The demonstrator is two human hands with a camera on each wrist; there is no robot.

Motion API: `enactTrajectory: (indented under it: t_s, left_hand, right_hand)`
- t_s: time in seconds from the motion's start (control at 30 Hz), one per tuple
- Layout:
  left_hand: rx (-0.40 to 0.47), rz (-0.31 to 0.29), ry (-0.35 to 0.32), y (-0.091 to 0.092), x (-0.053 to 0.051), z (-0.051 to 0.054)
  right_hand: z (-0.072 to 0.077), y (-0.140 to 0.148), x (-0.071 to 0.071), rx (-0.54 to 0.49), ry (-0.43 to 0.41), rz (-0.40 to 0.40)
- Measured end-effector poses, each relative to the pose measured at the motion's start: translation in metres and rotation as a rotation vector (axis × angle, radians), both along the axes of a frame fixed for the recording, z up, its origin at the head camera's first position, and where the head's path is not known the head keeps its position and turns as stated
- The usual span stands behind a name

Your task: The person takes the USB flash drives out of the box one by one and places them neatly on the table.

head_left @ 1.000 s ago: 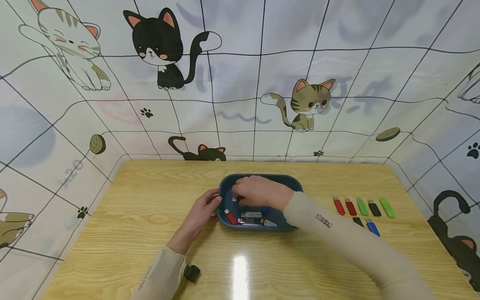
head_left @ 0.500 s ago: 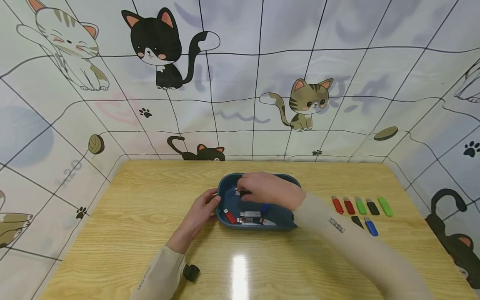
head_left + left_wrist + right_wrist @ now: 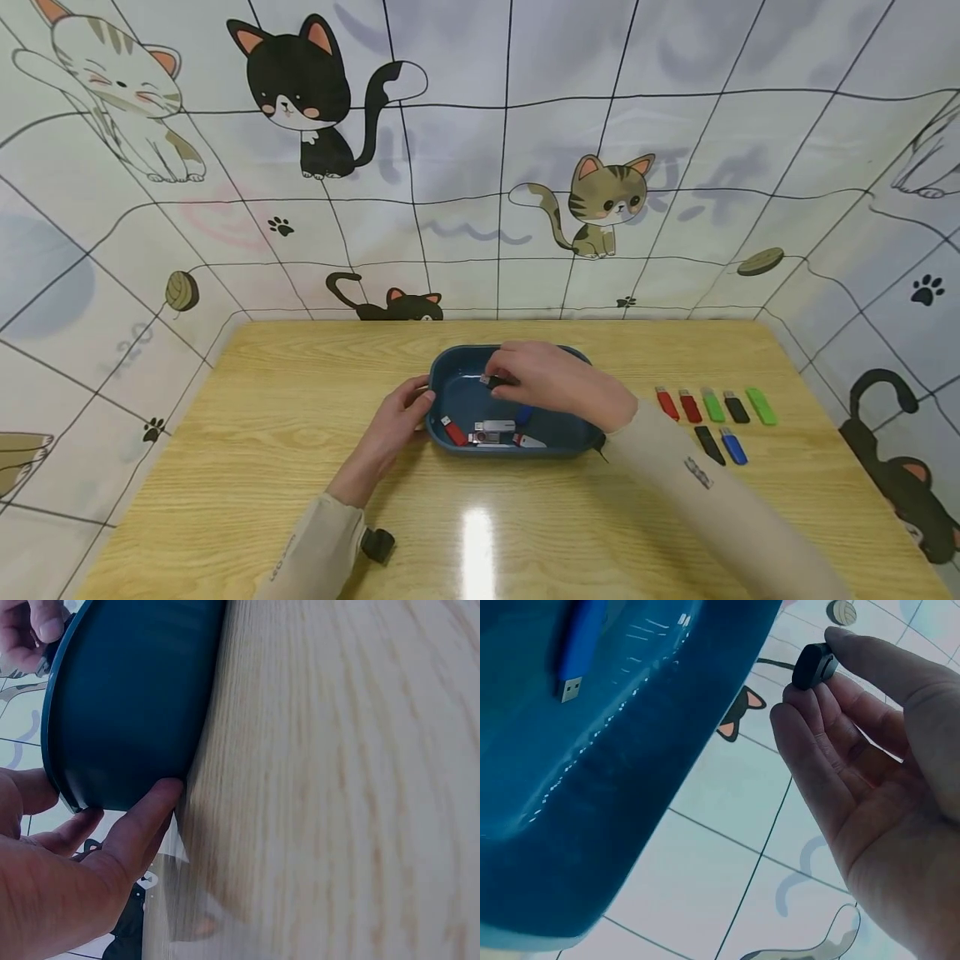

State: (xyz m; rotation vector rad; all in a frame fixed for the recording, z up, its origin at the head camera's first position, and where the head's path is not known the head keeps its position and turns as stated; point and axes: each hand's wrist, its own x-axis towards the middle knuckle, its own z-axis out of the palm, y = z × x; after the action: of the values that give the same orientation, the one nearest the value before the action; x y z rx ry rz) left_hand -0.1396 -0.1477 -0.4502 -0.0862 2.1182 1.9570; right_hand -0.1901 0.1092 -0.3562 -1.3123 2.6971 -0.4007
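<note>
My right hand (image 3: 551, 379) pinches a black USB stick (image 3: 811, 666) between thumb and fingertips, above the far side of a blue plastic basin (image 3: 442, 375). Its metal plug points left in the head view. My left hand (image 3: 390, 421) holds the basin's left end, with its thumb at the rim and a fingertip low on the outer wall in the left wrist view. Inside the basin lie a red USB stick (image 3: 453, 431), a silver-grey one (image 3: 497, 426), several others beside it and a blue one (image 3: 583, 637). My right hand partly covers the basin.
Right of the basin, several USB sticks lie in two rows on the wooden table (image 3: 300, 375). The far row has red, green and black sticks (image 3: 736, 406). Nearer are a black stick (image 3: 709, 445) and a blue stick (image 3: 733, 447). A cat-print cloth (image 3: 465, 167) surrounds the table.
My right hand has lifted and shifted slightly right within the basin, and the black USB stick now shows in its fingers. My left hand stays at the basin's left end.
</note>
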Motion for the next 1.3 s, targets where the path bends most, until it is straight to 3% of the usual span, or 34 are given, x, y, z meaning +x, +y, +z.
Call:
enactTrajectory:
  t_s: [0.3,0.87,1.3]
  left_hand:
    - [0.001,-0.004,0.010,-0.001,0.001,0.001]
    - [-0.011,0.003,-0.005,0.001,0.001,0.002]
    - [-0.028,-0.007,-0.008,0.000,0.002,0.003]
  right_hand:
    - [-0.006,0.020,0.005,-0.064,-0.054,-0.097]
    - [-0.009,0.065,0.022,-0.139,-0.058,-0.276]
    - [-0.017,0.101,0.037,-0.193,0.024,-0.401]
